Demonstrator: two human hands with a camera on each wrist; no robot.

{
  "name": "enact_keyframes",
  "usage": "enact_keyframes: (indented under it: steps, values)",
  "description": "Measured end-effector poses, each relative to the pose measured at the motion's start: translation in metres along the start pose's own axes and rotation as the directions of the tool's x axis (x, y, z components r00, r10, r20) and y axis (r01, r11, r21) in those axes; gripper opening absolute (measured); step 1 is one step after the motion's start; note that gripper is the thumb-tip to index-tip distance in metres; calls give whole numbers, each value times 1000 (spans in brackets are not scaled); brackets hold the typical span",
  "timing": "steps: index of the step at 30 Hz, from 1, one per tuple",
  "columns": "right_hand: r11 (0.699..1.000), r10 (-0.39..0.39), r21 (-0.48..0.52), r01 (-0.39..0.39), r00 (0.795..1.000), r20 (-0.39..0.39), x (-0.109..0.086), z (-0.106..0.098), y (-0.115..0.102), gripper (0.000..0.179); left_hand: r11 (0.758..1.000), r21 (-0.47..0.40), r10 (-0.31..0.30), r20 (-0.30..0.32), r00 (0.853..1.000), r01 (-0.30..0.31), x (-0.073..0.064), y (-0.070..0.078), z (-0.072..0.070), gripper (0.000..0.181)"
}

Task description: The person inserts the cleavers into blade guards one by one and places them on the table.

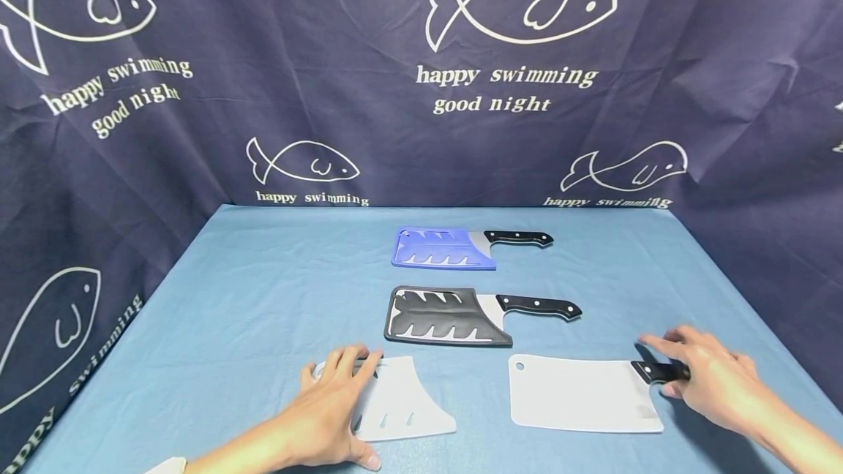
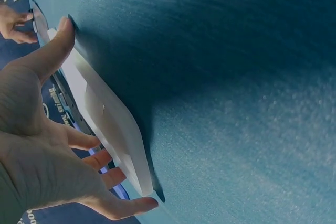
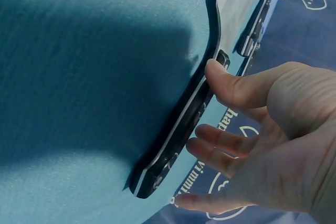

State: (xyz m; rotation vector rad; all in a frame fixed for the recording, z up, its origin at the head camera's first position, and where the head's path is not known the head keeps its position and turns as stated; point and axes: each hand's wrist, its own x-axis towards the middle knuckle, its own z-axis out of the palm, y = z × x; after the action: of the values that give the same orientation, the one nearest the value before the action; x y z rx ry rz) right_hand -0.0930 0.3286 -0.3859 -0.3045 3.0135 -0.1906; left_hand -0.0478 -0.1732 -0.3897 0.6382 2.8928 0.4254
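My left hand (image 1: 329, 407) spreads over a white blade sheath (image 1: 403, 402) lying flat at the front of the table, with slots cut along it. In the left wrist view the thumb is by one edge of the sheath and the fingertips are along the other. To the right lies a bare cleaver (image 1: 579, 395) with a wide pale blade and a black riveted handle (image 3: 176, 135). My right hand (image 1: 714, 379) is around that handle, thumb near the blade end, fingers loosely bent beside it and not closed round it. Its palm partly hides the handle in the head view.
Behind these lie two more cleavers with black handles, one in a black sheath (image 1: 448, 317) and one farther back in a blue sheath (image 1: 441, 249). A blue cloth (image 1: 263, 291) covers the table. A dark curtain (image 1: 388, 93) with fish drawings hangs behind and at the sides.
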Motion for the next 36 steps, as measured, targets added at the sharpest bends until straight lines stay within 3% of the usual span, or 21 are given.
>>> enact_keyframes:
  steps: [27, 32, 36]
  values:
    - [1000, 0, 20, 0, 1000, -22, -4, 9, -1, 62, 999, -11, -39, -5, 999, 39, 0, 0, 1, 123]
    - [1000, -16, 25, 18, 998, -56, -5, 11, 2, 55, 1000, -7, -15, -28, 999, 15, 0, -2, 2, 118]
    - [998, -54, 33, 59, 989, -136, -8, 15, 4, 49, 1000, -18, -2, -52, 999, 1, 0, -3, 2, 112]
